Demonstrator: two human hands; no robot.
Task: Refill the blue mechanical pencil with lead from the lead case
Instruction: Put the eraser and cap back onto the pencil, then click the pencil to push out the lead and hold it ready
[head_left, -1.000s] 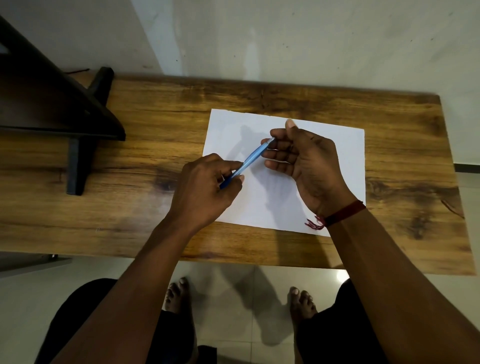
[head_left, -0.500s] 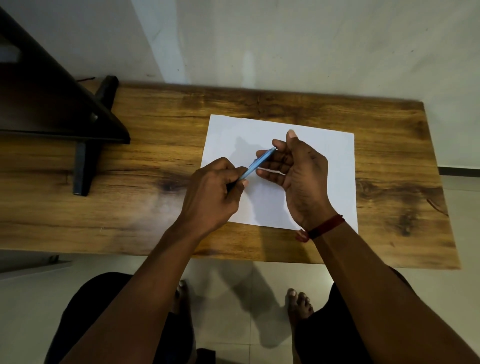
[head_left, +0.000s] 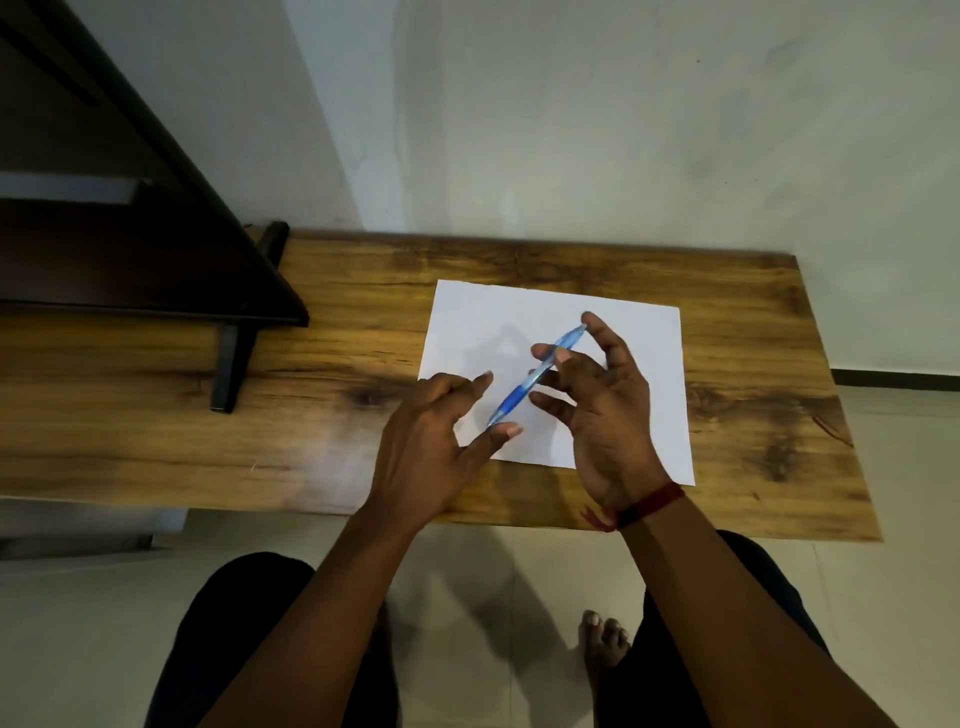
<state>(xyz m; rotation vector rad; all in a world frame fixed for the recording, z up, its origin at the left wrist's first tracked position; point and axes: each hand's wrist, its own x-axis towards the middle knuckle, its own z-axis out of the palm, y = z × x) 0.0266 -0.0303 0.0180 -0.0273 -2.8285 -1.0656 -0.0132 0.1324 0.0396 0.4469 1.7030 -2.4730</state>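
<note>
The blue mechanical pencil (head_left: 519, 397) slants above a white sheet of paper (head_left: 478, 322) on the wooden table (head_left: 332, 364). My right hand (head_left: 608, 415) holds it, with the thumb at its upper end and the index finger across its middle. My left hand (head_left: 426, 447) is beside it with the fingers spread, and its thumb tip touches the pencil's lower end. No lead case is in view.
A dark wooden stand (head_left: 156, 260) with a black foot (head_left: 231, 364) takes up the table's left side. A pale wall runs behind the table. My knees and bare feet are on the tiled floor below the table's near edge.
My left hand has let go of the pencil's lower end and spread its fingers. My right hand has opened out and now holds the pencil alone. The camera has tilted up.
</note>
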